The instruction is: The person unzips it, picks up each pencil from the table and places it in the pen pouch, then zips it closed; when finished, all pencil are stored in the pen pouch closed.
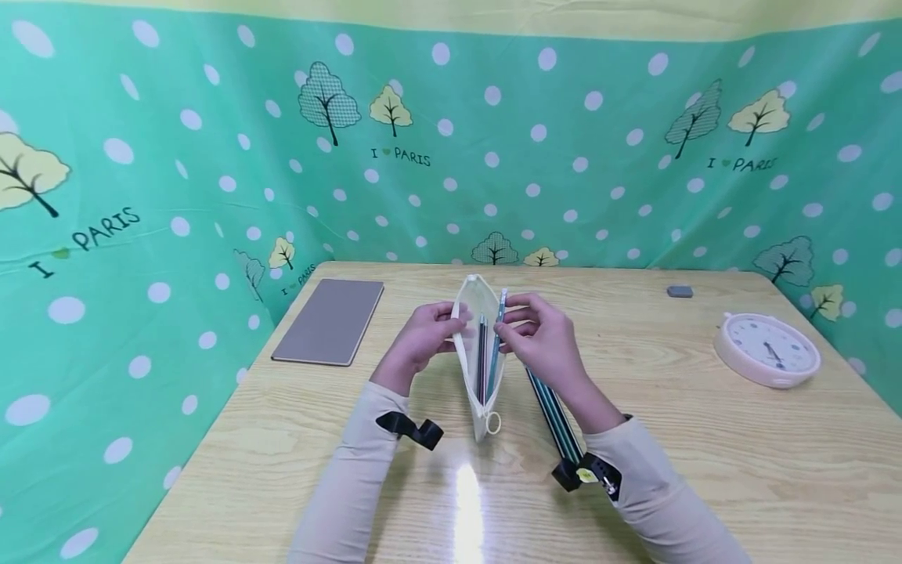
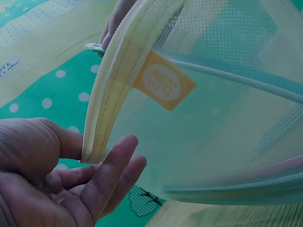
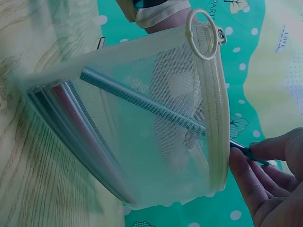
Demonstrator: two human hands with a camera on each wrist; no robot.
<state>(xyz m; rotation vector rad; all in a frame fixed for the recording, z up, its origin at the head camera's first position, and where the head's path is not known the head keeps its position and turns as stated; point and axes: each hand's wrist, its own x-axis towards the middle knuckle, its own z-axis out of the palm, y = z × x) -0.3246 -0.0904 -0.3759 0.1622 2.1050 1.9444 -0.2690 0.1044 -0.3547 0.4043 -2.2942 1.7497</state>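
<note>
Cream zippered mesh pouch (image 3: pixel 156 156) looks light, floppy, best held at its rim, where left grip (image 1: pixel 423 335) pinches; right grip (image 1: pixel 541 337) pinches slim teal pencil (image 1: pixel 495 352).

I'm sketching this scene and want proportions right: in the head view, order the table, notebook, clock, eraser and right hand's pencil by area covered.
Largest to smallest:
1. Table
2. Notebook and clock: too alike to rank
3. Pencil in the right hand, thin and partly hidden
4. Eraser
</note>
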